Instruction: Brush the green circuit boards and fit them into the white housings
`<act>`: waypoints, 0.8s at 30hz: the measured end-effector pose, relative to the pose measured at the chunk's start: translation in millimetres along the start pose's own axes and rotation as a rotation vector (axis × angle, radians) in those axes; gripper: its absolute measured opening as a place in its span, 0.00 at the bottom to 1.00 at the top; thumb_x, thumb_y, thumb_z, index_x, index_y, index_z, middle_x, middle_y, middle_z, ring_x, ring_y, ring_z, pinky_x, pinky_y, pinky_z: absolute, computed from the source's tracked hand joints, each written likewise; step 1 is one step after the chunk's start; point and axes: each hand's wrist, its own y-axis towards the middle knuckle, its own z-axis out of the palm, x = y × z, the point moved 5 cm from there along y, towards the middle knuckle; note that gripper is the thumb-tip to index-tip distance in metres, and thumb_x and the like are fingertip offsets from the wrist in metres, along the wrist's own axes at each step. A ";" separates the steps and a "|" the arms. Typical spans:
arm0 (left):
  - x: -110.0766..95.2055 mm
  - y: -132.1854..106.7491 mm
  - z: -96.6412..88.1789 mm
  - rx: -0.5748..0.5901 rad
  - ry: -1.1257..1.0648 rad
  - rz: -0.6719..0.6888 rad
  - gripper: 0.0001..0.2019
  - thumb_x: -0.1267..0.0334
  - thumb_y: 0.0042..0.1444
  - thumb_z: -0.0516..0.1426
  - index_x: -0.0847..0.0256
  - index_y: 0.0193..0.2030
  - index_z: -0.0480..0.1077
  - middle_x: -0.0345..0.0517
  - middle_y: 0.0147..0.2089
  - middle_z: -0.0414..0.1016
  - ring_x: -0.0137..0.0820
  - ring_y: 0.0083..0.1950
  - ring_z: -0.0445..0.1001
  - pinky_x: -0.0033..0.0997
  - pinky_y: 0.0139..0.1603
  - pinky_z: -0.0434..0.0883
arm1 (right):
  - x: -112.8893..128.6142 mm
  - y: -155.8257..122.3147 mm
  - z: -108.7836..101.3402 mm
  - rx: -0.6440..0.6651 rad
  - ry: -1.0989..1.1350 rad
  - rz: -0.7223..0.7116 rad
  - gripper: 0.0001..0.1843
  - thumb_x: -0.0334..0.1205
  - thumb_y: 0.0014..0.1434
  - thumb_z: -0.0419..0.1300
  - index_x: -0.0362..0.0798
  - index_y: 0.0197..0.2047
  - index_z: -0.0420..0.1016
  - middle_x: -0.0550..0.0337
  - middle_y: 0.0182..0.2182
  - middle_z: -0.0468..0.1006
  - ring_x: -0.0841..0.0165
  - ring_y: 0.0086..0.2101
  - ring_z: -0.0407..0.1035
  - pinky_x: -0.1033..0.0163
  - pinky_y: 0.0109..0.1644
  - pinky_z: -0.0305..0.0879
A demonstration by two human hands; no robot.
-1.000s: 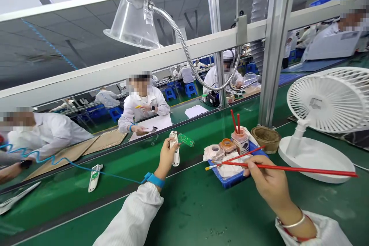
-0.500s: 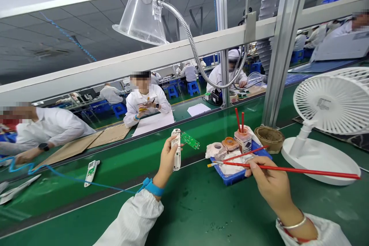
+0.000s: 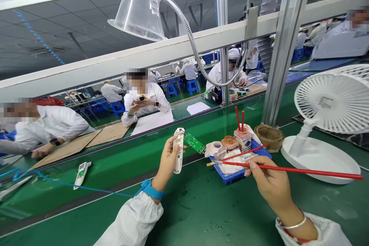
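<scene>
My left hand grips a white plastic housing upright by its side, thumb across its face. From its top a green circuit board hangs out at a slant to the right, seemingly on thin wires. Between the fingers and thumb of my right hand is a long red-handled paintbrush, its bristles pointing left over the near edge of a blue tray. A second red brush lies across the tray. White cloth and small stained containers sit inside.
Right of the tray stand a brown round pot and a white fan. A housing with a green board lies on the green conveyor belt. A blue cord runs to my left wristband. A clear hood hangs above; co-workers sit opposite.
My left hand has shifted slightly right with the housing, bringing the board's end closer to the tray. The housing on the belt has moved left. A co-worker opposite has changed hand position.
</scene>
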 end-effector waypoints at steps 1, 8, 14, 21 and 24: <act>0.5 0.0 -0.1 -0.001 -0.003 -0.002 0.24 0.47 0.49 0.58 0.55 0.50 0.60 0.44 0.37 0.75 0.35 0.38 0.74 0.30 0.35 0.69 | -0.8 0.3 -0.2 0.012 -0.005 -0.020 0.07 0.38 0.60 0.54 0.49 0.31 0.69 0.63 0.19 0.71 0.68 0.23 0.68 0.62 0.29 0.64; -4.3 -9.6 4.0 0.001 -0.011 -0.047 0.24 0.52 0.50 0.59 0.54 0.52 0.58 0.44 0.40 0.73 0.33 0.38 0.74 0.29 0.35 0.69 | 7.7 1.1 -6.2 -0.044 0.214 -0.082 0.05 0.33 0.61 0.53 0.49 0.36 0.69 0.60 0.25 0.75 0.66 0.27 0.72 0.60 0.33 0.69; -21.6 -32.4 13.4 0.049 -0.082 -0.171 0.33 0.54 0.49 0.61 0.52 0.61 0.54 0.43 0.40 0.72 0.30 0.36 0.71 0.25 0.33 0.67 | 39.6 11.9 8.1 0.157 0.177 -0.248 0.10 0.29 0.58 0.54 0.50 0.42 0.70 0.58 0.32 0.77 0.65 0.34 0.73 0.59 0.38 0.72; -30.0 -62.6 14.4 0.173 -0.246 -0.321 0.25 0.43 0.41 0.63 0.61 0.39 0.71 0.41 0.29 0.68 0.24 0.27 0.64 0.21 0.24 0.62 | 69.7 16.8 13.7 0.296 0.023 -0.433 0.12 0.26 0.56 0.55 0.50 0.41 0.70 0.57 0.36 0.78 0.64 0.39 0.74 0.59 0.41 0.73; -36.2 -72.9 16.0 0.209 -0.421 -0.333 0.26 0.48 0.37 0.66 0.61 0.41 0.72 0.44 0.36 0.69 0.28 0.37 0.68 0.26 0.41 0.70 | 78.4 15.9 11.9 0.306 0.005 -0.459 0.12 0.26 0.55 0.55 0.51 0.41 0.70 0.59 0.35 0.79 0.65 0.37 0.74 0.62 0.39 0.73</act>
